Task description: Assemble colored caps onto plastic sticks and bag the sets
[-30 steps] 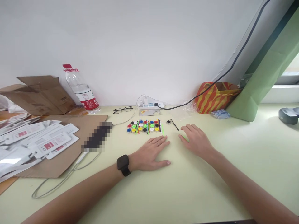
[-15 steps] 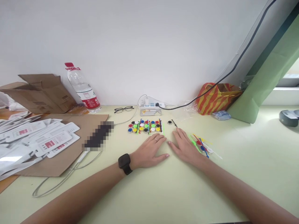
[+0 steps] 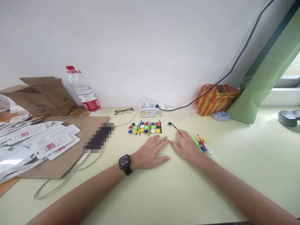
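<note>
My left hand (image 3: 152, 153) lies flat on the table, fingers stretched out and thumb apart. Its fingertips are close to a light green stick (image 3: 164, 128) at the right end of rows of small round coloured pieces (image 3: 141, 130). My right hand (image 3: 186, 145) is also low on the table with its thumb apart. Its foremost fingertip touches the lower end of a thin black stick (image 3: 174, 126), whose other end meets a small black round piece (image 3: 170, 124). Beside this hand's outer edge lies a loose group of coloured sticks and round pieces (image 3: 202, 148), partly hidden.
A power strip (image 3: 152, 107) and eyeglasses (image 3: 124, 111) lie by the wall. A bottle (image 3: 86, 97), an open carton (image 3: 44, 97) and white tags (image 3: 49, 142) on cardboard occupy the left. A striped bag (image 3: 211, 101) and a green curtain (image 3: 253, 100) are at the right.
The black stick now reaches the black round piece, where a gap stood between them before. My right hand has shifted slightly. My left hand rests in nearly the same place.
</note>
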The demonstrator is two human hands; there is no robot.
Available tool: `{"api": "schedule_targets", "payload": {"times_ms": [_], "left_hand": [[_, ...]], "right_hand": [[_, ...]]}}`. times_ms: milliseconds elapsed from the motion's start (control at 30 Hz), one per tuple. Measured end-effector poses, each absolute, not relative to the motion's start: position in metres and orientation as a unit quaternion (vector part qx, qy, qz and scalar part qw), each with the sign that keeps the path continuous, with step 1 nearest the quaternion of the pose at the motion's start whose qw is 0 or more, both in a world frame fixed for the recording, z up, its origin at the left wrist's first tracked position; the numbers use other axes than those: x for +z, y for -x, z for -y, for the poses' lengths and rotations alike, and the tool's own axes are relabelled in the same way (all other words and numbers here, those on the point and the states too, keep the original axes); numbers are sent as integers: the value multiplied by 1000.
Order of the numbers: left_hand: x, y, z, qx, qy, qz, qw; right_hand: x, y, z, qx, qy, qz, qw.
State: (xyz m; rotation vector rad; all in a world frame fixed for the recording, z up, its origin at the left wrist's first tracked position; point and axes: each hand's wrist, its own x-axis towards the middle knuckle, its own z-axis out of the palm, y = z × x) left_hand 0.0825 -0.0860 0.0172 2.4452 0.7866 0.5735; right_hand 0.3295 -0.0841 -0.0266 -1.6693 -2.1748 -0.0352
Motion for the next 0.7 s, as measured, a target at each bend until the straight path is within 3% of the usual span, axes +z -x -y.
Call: {"api": "schedule_targets", "payload": {"times_ms": [533,700], "left_hand": [[13,-82,85,198,-903,-309,225],[12,-81,85,195,-905,-307,222]], "right_hand": [[-27,-331,84,-13,599,772,213],[-24,-332,82,2,597,761,255]]}}
